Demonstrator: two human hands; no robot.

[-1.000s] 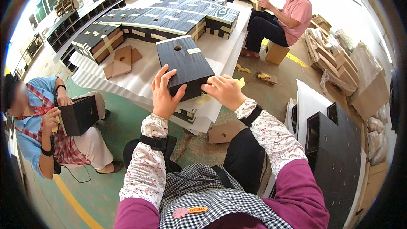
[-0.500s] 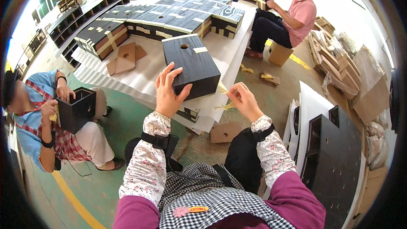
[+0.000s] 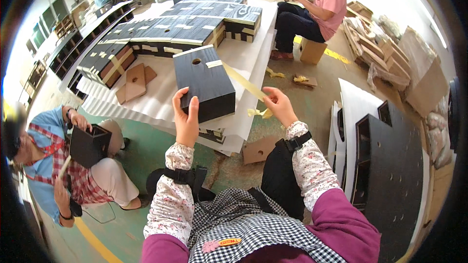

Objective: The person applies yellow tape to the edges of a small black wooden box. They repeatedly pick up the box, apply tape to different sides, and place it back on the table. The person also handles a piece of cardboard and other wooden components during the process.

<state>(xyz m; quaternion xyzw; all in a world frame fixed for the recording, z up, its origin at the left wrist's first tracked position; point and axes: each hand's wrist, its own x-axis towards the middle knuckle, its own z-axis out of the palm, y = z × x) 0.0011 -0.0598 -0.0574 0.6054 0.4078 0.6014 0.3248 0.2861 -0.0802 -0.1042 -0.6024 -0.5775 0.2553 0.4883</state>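
Note:
A black box (image 3: pixel 202 80) with a round hole in its top rests at the near edge of the covered table. My left hand (image 3: pixel 186 119) grips its near left corner, with the thumb against the front face. Closed in a pinch, my right hand (image 3: pixel 281 106) holds a strip of yellowish masking tape (image 3: pixel 244 83). That strip stretches taut from the box's right top edge to my fingers, and a crumpled tape end (image 3: pixel 260 113) dangles below them. A short pale tape piece (image 3: pixel 213 64) lies on the box top beside the hole.
Taped black boxes (image 3: pixel 165 29) stand joined behind, near brown boards (image 3: pixel 136 82) on the table's white foam sheet (image 3: pixel 156 70). A co-worker (image 3: pixel 83 160) at left handles another black box (image 3: pixel 90 146). Black cabinets (image 3: pixel 390 165) stand at right; a brown board (image 3: pixel 261 150) lies on the floor.
The tape between the box and my right hand now shows as a long taut strip. My left hand has shifted from the box top to its near left corner. The left co-worker's hand has lowered.

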